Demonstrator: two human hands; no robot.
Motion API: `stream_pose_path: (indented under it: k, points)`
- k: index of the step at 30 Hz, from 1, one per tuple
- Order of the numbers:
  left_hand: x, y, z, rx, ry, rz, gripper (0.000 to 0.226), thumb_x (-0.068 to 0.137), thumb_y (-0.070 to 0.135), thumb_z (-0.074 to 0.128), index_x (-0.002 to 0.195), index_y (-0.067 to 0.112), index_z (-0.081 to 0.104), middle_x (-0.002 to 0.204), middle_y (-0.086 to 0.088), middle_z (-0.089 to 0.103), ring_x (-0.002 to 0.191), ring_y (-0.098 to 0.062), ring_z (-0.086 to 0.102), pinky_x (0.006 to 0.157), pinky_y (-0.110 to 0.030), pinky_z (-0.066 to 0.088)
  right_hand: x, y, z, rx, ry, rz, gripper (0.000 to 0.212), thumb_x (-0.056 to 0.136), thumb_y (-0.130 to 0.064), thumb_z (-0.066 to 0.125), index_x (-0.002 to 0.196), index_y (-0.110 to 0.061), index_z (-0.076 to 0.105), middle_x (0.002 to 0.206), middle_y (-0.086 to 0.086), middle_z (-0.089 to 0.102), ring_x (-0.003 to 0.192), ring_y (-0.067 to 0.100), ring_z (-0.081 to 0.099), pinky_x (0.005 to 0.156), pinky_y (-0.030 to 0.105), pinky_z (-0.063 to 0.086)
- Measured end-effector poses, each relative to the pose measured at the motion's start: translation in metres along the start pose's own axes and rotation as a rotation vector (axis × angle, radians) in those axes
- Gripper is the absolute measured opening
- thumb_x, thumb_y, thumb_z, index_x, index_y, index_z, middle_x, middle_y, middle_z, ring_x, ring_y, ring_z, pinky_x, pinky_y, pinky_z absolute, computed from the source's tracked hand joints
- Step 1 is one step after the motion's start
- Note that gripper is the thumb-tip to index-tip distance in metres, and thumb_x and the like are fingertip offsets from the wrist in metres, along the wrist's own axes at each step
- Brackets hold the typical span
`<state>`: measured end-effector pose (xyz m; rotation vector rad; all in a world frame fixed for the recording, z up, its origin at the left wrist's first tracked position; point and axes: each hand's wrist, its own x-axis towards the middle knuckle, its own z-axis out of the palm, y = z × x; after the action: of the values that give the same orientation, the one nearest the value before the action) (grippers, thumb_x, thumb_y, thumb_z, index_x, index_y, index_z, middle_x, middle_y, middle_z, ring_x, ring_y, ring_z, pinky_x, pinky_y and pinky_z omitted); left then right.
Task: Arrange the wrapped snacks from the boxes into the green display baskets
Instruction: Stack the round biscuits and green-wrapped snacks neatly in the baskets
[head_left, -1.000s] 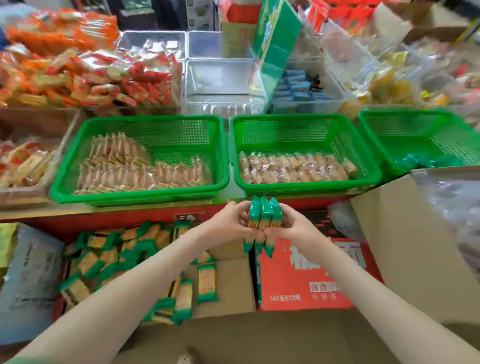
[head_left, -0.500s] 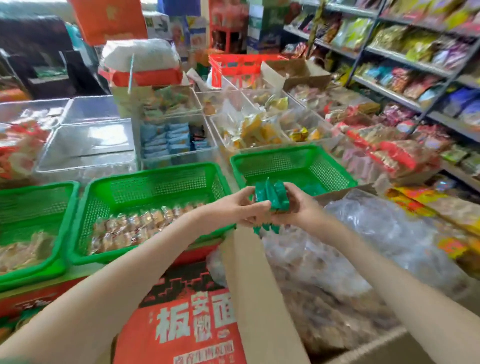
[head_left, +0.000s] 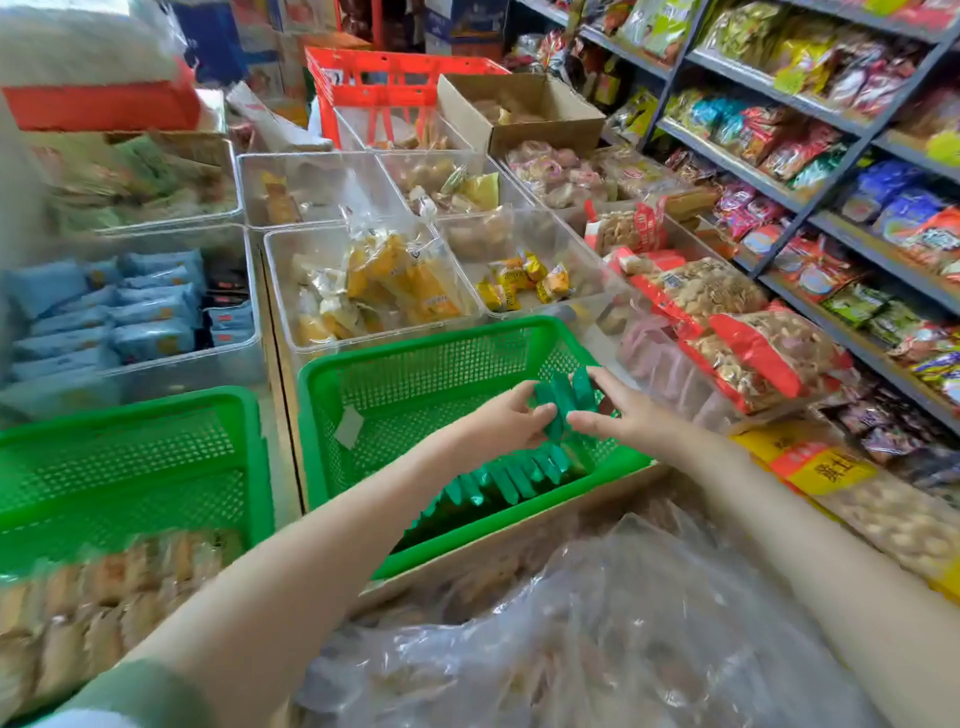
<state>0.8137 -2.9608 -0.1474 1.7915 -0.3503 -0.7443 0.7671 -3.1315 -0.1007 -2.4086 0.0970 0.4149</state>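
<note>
A small stack of green-wrapped snacks is held between my left hand and my right hand, both gripping it from either side. The hands hover inside the right green basket, over its near right part. A row of the same green-wrapped snacks stands on edge along the basket's near wall. To the left, another green basket holds brown wrapped snacks along its front.
Clear plastic bins with yellow snacks and blue packets stand behind the baskets. A large plastic bag in a cardboard box sits under my arms. Shelves of packaged goods line the right side. Bagged snacks lie right of the basket.
My view swung right, from the two left baskets to the right one. Both hands carried the green-wrapped stack up from the box area and into the right green basket.
</note>
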Motion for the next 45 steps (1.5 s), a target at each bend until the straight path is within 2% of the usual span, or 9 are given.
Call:
stream_pose_path:
  k: [4,9,13,18,24,28,35,41,45]
  points:
    - [0.076,-0.013,0.029,0.216,-0.033,-0.036,0.040,0.095,0.019,0.054,0.134,0.011,0.048,0.102,-0.014,0.066,0.088,-0.027,0.067,0.088,-0.042,0.053,0.041,0.059,-0.016,-0.183,-0.028,0.033,0.050,0.093,-0.039,0.058,0.137,-0.024,0.042,0.117,-0.002,0.053,0.102,0.008,0.046,0.070,0.013,0.032]
    - [0.122,-0.035,0.047,0.339,-0.026,-0.108,0.032,0.097,0.022,0.051,0.122,0.005,0.059,0.105,-0.016,0.070,0.094,-0.027,0.068,0.085,-0.032,0.053,0.082,0.107,-0.011,-0.310,-0.151,0.079,0.048,0.097,-0.036,0.052,0.141,-0.025,0.037,0.135,0.006,0.055,0.116,0.019,0.052,0.084,0.025,0.037]
    - [0.138,-0.042,0.045,0.552,-0.044,-0.111,0.033,0.102,0.026,0.041,0.111,0.003,0.063,0.109,-0.012,0.067,0.099,-0.026,0.061,0.065,-0.025,0.033,0.105,0.118,-0.002,-0.383,-0.232,0.127,0.052,0.100,-0.038,0.043,0.147,-0.020,0.029,0.145,0.010,0.045,0.129,0.024,0.045,0.095,0.029,0.036]
    - [0.151,-0.056,0.037,0.589,-0.023,-0.182,0.034,0.101,0.034,0.043,0.108,0.011,0.066,0.096,-0.007,0.063,0.091,-0.022,0.058,0.080,-0.028,0.043,0.120,0.121,0.005,-0.267,-0.300,0.154,0.051,0.101,-0.041,0.038,0.147,-0.022,0.026,0.148,0.011,0.041,0.127,0.024,0.046,0.101,0.033,0.037]
    - [0.141,-0.060,0.043,0.365,-0.036,-0.121,0.033,0.101,0.026,0.045,0.103,0.006,0.071,0.096,-0.005,0.066,0.064,0.000,0.051,0.057,-0.010,0.036,0.112,0.125,0.001,-0.205,-0.367,0.114,0.034,0.096,-0.039,0.053,0.126,-0.024,0.051,0.122,0.001,0.052,0.102,0.016,0.052,0.083,0.027,0.040]
    - [0.136,-0.062,0.048,0.528,-0.103,-0.072,0.036,0.100,0.036,0.044,0.123,0.016,0.062,0.118,-0.006,0.065,0.104,-0.020,0.060,0.080,-0.023,0.041,0.101,0.123,0.004,-0.245,-0.470,0.115,0.071,0.080,-0.035,0.075,0.138,-0.027,0.034,0.121,-0.006,0.048,0.109,0.012,0.048,0.090,0.027,0.039]
    - [0.123,-0.087,0.037,0.944,-0.131,0.075,0.057,0.086,0.054,0.059,0.133,0.024,0.050,0.129,-0.001,0.058,0.126,-0.021,0.045,0.113,-0.047,0.020,0.101,0.123,0.010,-0.316,-0.332,0.103,0.054,0.078,-0.030,0.074,0.122,-0.028,0.044,0.091,-0.009,0.057,0.079,0.007,0.051,0.064,0.018,0.039]
    - [0.128,-0.073,0.053,0.600,0.116,0.079,0.030,0.088,0.035,0.063,0.105,0.011,0.065,0.102,-0.014,0.069,0.100,-0.031,0.060,0.083,-0.033,0.042,0.095,0.125,0.000,-0.119,-0.200,0.141,0.045,0.080,-0.017,0.071,0.118,-0.031,0.050,0.086,0.000,0.056,0.068,0.011,0.050,0.062,0.021,0.042]
    - [0.124,-0.052,0.049,0.267,0.185,0.003,0.033,0.092,0.029,0.061,0.122,0.017,0.062,0.112,-0.011,0.067,0.104,-0.023,0.061,0.079,-0.023,0.039,0.091,0.110,-0.012,0.255,-0.102,0.200,0.044,0.084,0.000,0.066,0.121,-0.020,0.052,0.093,0.005,0.059,0.074,0.013,0.058,0.060,0.020,0.050]
